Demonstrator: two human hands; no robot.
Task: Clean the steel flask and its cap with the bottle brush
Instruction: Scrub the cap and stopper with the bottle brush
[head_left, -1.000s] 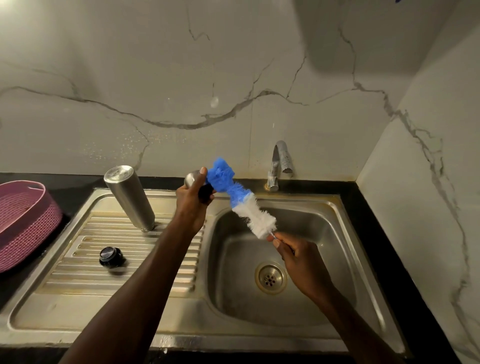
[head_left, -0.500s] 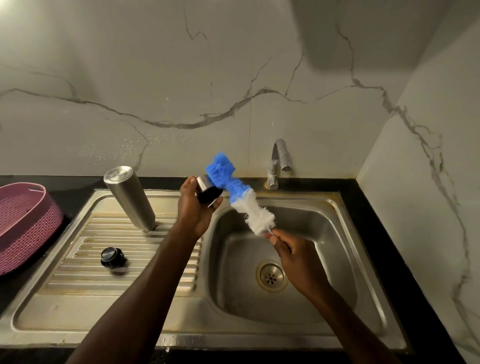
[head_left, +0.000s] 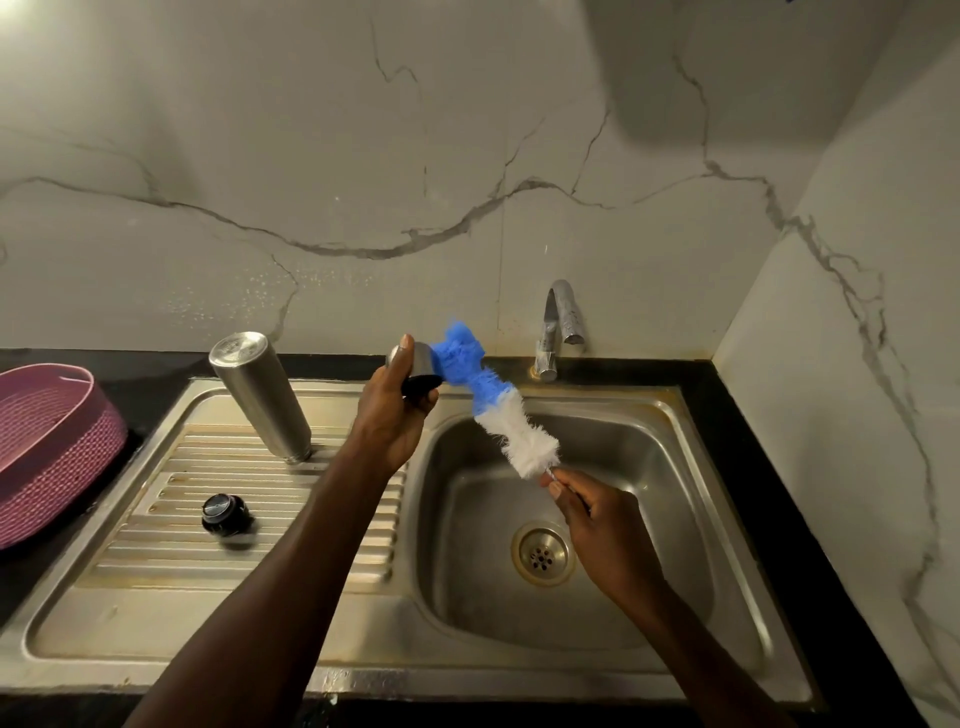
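My left hand (head_left: 392, 415) grips the steel cap (head_left: 422, 366), a small cylinder with a black base, above the left rim of the basin. The blue tip of the bottle brush (head_left: 498, 402) presses against the cap's open side. The brush slants down to the right, blue bristles above and white below. My right hand (head_left: 597, 525) pinches its thin wire handle over the basin. The steel flask (head_left: 262, 395) stands upside down and tilted on the drainboard, to the left of my left hand. A black stopper (head_left: 226, 514) lies on the drainboard ribs.
The steel sink (head_left: 670, 410) has a drain (head_left: 543, 553) in the basin floor and a chrome tap (head_left: 558, 327) behind it. A pink woven basket (head_left: 52, 452) sits on the black counter at far left. Marble walls close in behind and on the right.
My left hand has turned the cap so its steel side shows more, and the brush tip has shifted slightly against it. Flask and stopper have not moved.
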